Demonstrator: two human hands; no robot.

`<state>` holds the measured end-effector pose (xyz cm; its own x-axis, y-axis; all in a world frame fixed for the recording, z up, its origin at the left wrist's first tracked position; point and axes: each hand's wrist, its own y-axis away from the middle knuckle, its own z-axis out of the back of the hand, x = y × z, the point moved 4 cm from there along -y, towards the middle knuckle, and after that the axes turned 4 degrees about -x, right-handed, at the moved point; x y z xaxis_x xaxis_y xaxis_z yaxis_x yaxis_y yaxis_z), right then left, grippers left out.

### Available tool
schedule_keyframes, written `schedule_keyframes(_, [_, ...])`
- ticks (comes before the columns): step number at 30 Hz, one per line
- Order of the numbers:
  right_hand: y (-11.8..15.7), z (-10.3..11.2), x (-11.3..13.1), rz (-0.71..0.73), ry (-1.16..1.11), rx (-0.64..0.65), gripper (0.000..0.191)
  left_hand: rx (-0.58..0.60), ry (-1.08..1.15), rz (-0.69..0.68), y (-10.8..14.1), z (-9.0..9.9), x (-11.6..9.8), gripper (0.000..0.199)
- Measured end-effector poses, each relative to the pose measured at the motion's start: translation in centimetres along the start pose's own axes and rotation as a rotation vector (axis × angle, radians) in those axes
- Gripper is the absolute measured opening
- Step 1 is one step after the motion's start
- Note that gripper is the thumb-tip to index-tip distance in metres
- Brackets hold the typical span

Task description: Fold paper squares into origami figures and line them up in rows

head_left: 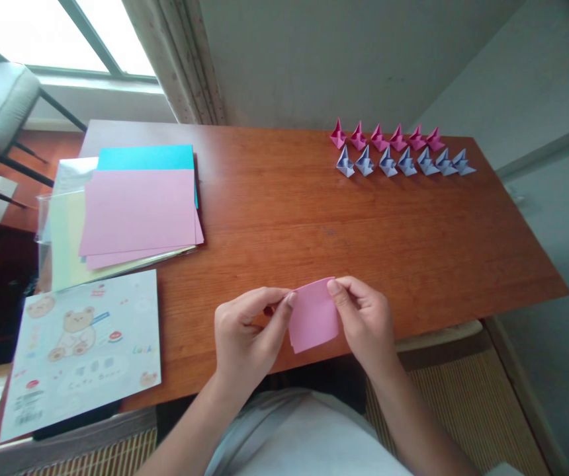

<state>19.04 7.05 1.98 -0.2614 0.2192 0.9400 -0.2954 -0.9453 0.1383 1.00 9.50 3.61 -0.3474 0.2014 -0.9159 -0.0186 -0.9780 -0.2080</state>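
A small folded square of pink paper (314,317) is held up between my two hands, just above the table's front edge. My left hand (252,330) pinches its upper left corner between thumb and forefinger. At the upper right corner, my right hand (364,317) grips it, with the thumb lying on the front face and the other fingers behind. The paper's back side is hidden from me.
Pink origami figures (378,137) and pale lilac ones (388,162) stand in two rows at the table's (264,211) back right. Pink sheets (138,211) lie over blue and yellow paper on the left. Nearer me is a bear-printed pad (86,350). A chair (1,109) stands beyond.
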Motion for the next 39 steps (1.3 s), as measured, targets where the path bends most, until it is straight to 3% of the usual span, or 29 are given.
schedule_keyframes(5, [-0.2,-0.2,-0.2,0.031,-0.003,0.084,0.033,-0.036,-0.032,-0.012,-0.4,0.3,0.0,0.012])
schedule_keyframes(9, [-0.3,0.0,-0.3,0.058,0.071,0.029,0.032,-0.016,-0.054,-0.026,-0.5,0.4,-0.1,0.013])
schedule_keyframes(17, [-0.4,-0.1,-0.1,0.088,0.058,0.061,0.03,-0.059,-0.072,0.008,-0.8,0.7,0.1,0.012])
schedule_keyframes(26, [-0.5,-0.3,-0.2,0.071,0.002,0.132,0.024,-0.098,0.01,0.127,-1.0,1.1,1.2,0.011])
schedule_keyframes(31, [-0.4,-0.5,-0.6,-0.014,-0.074,0.194,0.021,-0.135,0.077,0.192,-1.1,1.0,1.8,0.012])
schedule_keyframes(39, [-0.6,-0.1,-0.7,0.001,-0.026,0.168,0.024,-0.111,0.184,0.284,-1.0,0.6,2.4,0.014])
